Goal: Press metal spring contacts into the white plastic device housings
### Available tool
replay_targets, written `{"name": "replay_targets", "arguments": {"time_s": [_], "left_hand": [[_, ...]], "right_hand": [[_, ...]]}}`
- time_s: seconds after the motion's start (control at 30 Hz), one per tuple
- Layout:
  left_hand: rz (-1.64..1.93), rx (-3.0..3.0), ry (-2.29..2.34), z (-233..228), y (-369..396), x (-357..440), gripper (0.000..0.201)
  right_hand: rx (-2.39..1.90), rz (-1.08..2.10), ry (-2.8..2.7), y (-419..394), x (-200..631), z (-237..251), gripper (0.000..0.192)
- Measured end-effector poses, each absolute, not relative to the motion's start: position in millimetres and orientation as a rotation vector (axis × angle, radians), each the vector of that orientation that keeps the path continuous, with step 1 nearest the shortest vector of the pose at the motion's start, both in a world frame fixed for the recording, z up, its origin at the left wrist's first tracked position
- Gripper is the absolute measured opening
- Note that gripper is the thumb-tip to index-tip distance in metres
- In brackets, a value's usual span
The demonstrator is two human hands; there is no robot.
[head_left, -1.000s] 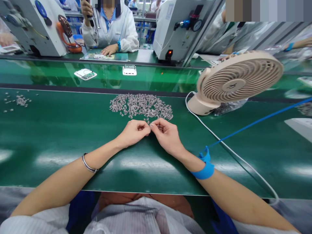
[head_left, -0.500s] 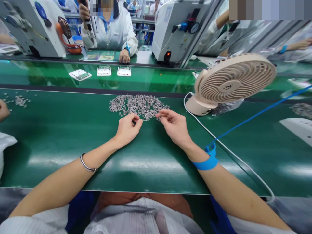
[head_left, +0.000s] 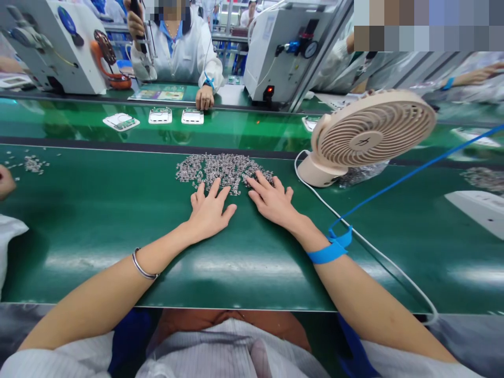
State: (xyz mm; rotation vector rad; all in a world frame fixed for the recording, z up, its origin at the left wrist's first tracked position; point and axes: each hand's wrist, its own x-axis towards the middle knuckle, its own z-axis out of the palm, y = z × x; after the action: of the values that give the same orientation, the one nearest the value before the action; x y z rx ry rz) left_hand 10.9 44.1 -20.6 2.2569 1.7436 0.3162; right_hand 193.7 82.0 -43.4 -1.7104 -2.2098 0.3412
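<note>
A heap of several small silvery metal parts (head_left: 222, 168) lies on the green table mat (head_left: 98, 220) in front of me. My left hand (head_left: 208, 210) lies flat, palm down, fingers spread, its fingertips touching the heap's near edge. My right hand (head_left: 271, 198) is also flat and spread, its fingers resting on the heap's right side. Neither hand holds anything. A silver bangle (head_left: 142, 266) is on my left wrist and a blue wrist strap (head_left: 328, 249) with a blue cord on my right.
A beige desk fan (head_left: 366, 137) stands at the right, its white cable (head_left: 378, 252) running across the mat. Beyond, a green conveyor (head_left: 244, 128) carries several white devices (head_left: 159, 115). A person in a white coat (head_left: 177, 47) sits opposite between machines. Another hand (head_left: 6, 181) shows at left.
My hands, pinched together near me a second ago, have moved apart and forward to the heap. Both have opened and now lie flat on its edge. The devices on the conveyor have shifted left.
</note>
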Motion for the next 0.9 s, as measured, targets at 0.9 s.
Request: {"name": "replay_targets", "arguments": {"time_s": [0.9], "left_hand": [[0.236, 2.397, 1.695, -22.4, 43.5, 13.6, 0.047]], "right_hand": [[-1.771, 0.1, -1.992, 98.9, 187.1, -45.3, 0.034]]}}
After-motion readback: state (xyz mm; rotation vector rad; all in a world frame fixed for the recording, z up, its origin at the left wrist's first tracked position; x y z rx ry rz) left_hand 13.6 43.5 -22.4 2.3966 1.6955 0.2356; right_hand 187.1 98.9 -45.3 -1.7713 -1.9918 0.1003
